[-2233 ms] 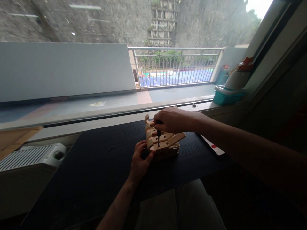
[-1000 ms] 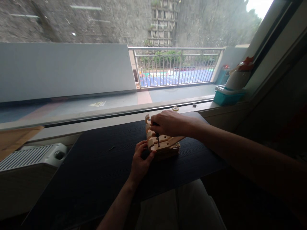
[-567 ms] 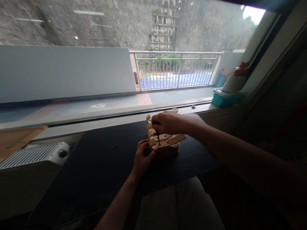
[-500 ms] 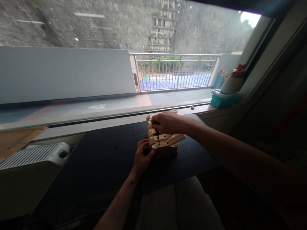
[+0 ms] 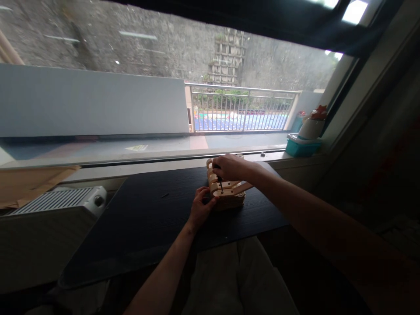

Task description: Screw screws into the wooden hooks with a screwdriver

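My right hand [image 5: 231, 167] is closed round the dark handle of a screwdriver [image 5: 221, 187]. Its shaft points down, and the tip meets a dark screw or hole in the nearest piece of a pale wooden assembly [image 5: 229, 201]. Curved, rounded ends line the assembly's left side, and dark round spots dot its flat strips. One wooden strip [image 5: 242, 188] slants up at the right. With thumb and fingers, my left hand [image 5: 201, 207] grips the near left corner of the assembly. Part of the far side is hidden behind my right hand.
The assembly rests on a black table [image 5: 144, 223], where a small dark pin-like piece [image 5: 165, 195] lies to the left. A white radiator [image 5: 65, 201] and brown cardboard [image 5: 36, 183] are at far left. A teal box [image 5: 302, 145] stands on the windowsill, with a pale container [image 5: 311, 127] on top.
The camera view has tilted and shifted, so the scene sits differently in frame. Both hands keep their places on the screwdriver and the wooden assembly.
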### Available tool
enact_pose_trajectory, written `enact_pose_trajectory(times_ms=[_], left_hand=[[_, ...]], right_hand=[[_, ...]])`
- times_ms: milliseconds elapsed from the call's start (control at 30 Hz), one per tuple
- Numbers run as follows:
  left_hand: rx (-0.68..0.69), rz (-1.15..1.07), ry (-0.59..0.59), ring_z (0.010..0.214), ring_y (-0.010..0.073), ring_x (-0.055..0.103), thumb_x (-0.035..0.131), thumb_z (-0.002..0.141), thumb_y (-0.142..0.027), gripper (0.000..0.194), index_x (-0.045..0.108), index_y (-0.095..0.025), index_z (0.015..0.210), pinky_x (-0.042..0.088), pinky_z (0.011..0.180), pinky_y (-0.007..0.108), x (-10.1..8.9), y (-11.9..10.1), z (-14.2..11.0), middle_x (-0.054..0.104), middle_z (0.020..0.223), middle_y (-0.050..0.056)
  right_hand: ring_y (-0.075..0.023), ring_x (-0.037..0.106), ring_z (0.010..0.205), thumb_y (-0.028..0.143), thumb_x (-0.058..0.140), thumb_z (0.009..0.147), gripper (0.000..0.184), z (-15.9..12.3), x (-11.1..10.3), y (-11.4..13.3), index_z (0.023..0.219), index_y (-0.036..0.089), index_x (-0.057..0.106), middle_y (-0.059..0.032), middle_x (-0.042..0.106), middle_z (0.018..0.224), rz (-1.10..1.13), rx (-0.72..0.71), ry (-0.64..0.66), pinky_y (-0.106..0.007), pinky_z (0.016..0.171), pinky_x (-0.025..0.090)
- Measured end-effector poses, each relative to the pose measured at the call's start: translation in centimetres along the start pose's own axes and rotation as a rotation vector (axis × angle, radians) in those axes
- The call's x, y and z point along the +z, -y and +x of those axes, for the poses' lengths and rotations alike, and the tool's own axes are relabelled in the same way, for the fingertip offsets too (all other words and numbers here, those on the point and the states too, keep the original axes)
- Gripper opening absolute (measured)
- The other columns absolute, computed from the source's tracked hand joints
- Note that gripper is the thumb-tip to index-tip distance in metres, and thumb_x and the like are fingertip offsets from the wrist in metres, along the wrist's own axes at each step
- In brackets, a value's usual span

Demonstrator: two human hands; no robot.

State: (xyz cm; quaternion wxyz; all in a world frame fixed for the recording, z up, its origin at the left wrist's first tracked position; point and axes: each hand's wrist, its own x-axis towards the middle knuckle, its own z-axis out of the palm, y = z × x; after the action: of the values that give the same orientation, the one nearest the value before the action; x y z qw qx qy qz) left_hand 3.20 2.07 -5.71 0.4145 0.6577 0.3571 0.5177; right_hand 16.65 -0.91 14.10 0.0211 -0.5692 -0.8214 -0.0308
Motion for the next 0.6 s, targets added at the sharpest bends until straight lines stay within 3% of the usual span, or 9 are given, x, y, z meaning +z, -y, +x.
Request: enact_pose_trajectory(times_ms=[367, 600], left_hand=[[-0.019, -0.007, 0.006, 0.102, 0.0216, 0.055, 0.069, 0.068, -0.034, 0.030, 0.064, -0.018, 0.092, 0.050, 0.082, 0.032, 0.0, 0.1, -0.1, 0.050, 0.112, 0.007], [-0.057, 0.028, 0.032, 0.108, 0.0231, 0.052, 0.068, 0.071, -0.033, 0.031, 0.061, -0.019, 0.098, 0.047, 0.089, 0.035, -0.1, -0.1, -0.5, 0.048, 0.116, 0.007]], right_hand=[[-0.0146, 0.055, 0.069, 0.032, 0.041, 0.088, 0.028, 0.0, 0.6, -0.8, 0.095, 0.018, 0.064, -0.0079, 0.067, 0.086, 0.028, 0.010, -0.018, -0.026, 0.058, 0.030], [-0.0116, 0.048, 0.056, 0.033, 0.039, 0.088, 0.029, 0.3, 0.4, -1.8, 0.089, 0.017, 0.064, -0.0049, 0.064, 0.071, 0.088, -0.055, -0.053, -0.026, 0.052, 0.024]])
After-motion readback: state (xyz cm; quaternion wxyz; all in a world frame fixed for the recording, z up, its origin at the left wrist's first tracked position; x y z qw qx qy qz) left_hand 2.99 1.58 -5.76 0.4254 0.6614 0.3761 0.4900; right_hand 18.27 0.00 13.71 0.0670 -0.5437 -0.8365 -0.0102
